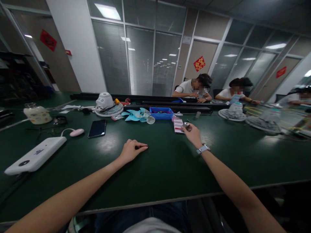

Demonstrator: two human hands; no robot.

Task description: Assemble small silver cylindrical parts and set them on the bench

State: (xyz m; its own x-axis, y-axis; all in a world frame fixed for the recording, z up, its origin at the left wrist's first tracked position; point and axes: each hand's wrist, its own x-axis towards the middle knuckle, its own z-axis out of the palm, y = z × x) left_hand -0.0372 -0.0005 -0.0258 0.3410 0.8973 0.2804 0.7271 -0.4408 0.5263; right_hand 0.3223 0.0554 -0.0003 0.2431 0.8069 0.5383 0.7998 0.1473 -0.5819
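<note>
My left hand (132, 150) rests on the green table (160, 168), fingers curled loosely against the top, holding nothing I can see. My right hand (192, 132), with a watch at its wrist, reaches forward and pinches a small round silvery part (186, 124) beside a pink and white packet (178, 126). Beyond lie light blue fan blades (136, 115), a blue tray (161, 113) of small parts and a white fan motor on its grille (107, 105).
A black phone (97, 128), a pink mouse-like object (76, 132), a white power bank (36, 154) and a jar (37, 114) lie at left. More fan grilles (232, 114) sit at right. Three people work across the table behind a black rail (170, 108).
</note>
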